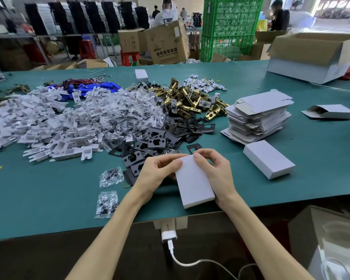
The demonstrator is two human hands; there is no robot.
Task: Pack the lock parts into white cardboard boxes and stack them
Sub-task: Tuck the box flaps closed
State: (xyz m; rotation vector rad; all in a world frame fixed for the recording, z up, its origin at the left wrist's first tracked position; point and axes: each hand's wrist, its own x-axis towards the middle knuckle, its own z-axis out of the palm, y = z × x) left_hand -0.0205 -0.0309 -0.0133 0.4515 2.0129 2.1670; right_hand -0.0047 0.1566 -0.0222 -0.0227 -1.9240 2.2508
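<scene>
A closed white cardboard box (194, 182) lies near the front edge of the green table (49, 195). My left hand (156, 174) grips its far left corner with curled fingers. My right hand (212, 168) holds its far right side, thumb pressed on the top end. Beyond the hands lie black lock plates (156, 144), brass latch bolts (190, 100), clear bags of screws (129, 114) and white plastic inserts (49, 122). A second closed white box (269, 159) sits to the right. A stack of flat box blanks (259, 116) stands behind it.
Two small screw bags (107, 203) lie at my left. A half-open white box (329, 111) and a large open carton (315, 55) occupy the right rear. Blue parts (97, 87) lie at the back left. A small white box (141, 75) stands far back. A charger cable (170, 237) hangs below the edge.
</scene>
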